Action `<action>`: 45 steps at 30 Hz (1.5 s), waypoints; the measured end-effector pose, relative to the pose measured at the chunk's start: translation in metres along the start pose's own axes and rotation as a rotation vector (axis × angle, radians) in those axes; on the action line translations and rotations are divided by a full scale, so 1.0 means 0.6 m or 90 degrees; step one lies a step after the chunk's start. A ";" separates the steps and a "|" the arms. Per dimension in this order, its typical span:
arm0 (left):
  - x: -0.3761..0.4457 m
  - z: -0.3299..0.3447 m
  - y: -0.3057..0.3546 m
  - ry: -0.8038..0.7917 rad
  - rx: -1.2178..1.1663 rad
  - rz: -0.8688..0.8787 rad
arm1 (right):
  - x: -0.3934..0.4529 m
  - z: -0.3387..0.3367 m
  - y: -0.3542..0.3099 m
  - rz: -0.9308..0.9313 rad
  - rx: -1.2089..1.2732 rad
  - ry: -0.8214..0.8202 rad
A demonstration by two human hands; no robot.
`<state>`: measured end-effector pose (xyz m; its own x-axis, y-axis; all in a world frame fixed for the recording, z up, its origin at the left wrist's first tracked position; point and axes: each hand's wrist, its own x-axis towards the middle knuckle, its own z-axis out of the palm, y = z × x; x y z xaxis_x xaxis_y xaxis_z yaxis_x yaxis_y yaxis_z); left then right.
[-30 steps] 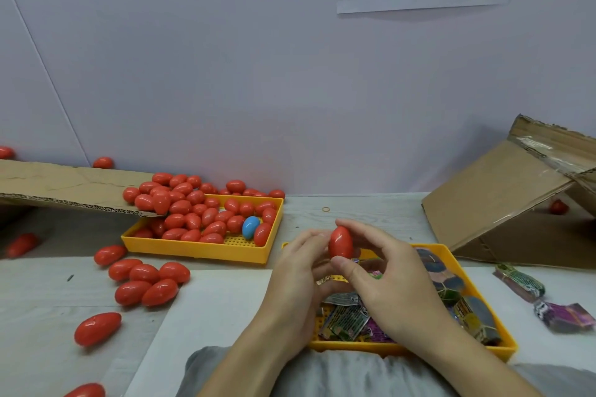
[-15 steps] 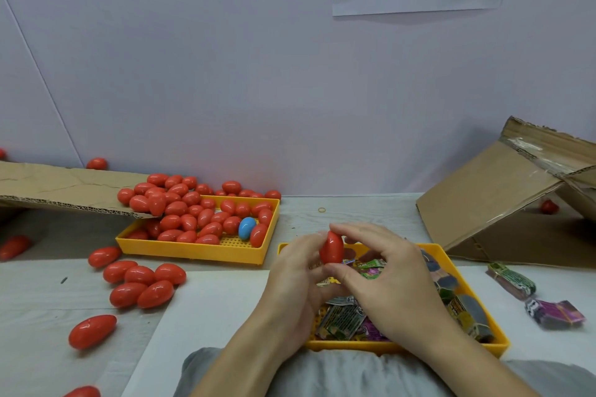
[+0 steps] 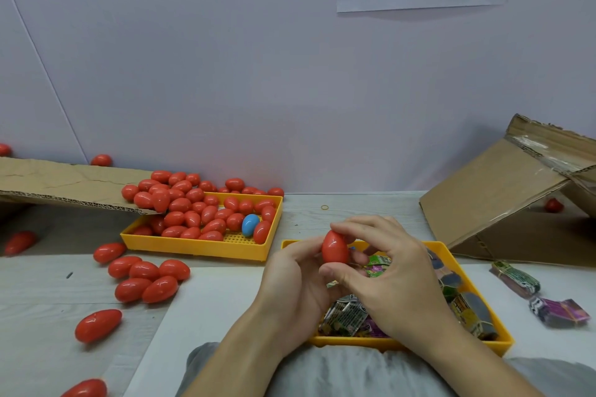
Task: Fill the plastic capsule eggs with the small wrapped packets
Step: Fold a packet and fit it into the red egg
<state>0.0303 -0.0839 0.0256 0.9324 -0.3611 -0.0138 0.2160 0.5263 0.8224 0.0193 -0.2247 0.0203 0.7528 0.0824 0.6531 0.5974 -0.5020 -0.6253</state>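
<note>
Ideally both hands, left hand (image 3: 290,277) and right hand (image 3: 387,271), fingers curled around the red capsule egg (image 3: 335,247), squeeze evenly along its seam between fingertips.

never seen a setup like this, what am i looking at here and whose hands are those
No machine here: the one picture comes from a camera worn on a person's head, looking forward and down, so the hands are the wearer's own. The left hand and the right hand together hold one closed red plastic capsule egg upright above the nearer yellow plastic tray, which holds small wrapped packets. A second yellow tray further back on the left is piled with more red eggs and one blue plastic egg. Loose red eggs lie on the grey tabletop. Two stray packets lie on the right, beside a tilted brown cardboard box.
</note>
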 end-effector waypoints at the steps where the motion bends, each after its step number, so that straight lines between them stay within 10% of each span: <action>1: -0.001 0.001 0.000 -0.002 -0.001 -0.001 | 0.000 0.000 -0.001 -0.002 -0.001 0.001; 28: 0.015 -0.005 -0.010 0.243 0.006 0.124 | 0.002 -0.003 0.018 0.085 -0.006 0.045; 36: 0.018 -0.019 -0.012 0.291 0.005 0.159 | -0.005 -0.002 0.028 0.120 -0.231 -0.264; 45: 0.020 -0.018 -0.014 0.291 0.007 0.162 | -0.004 -0.004 0.021 0.173 -0.237 -0.300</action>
<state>0.0427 -0.0842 0.0125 0.9869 0.1510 -0.0572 -0.0348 0.5447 0.8379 0.0246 -0.2332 0.0116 0.9543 0.2368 0.1825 0.2974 -0.8154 -0.4967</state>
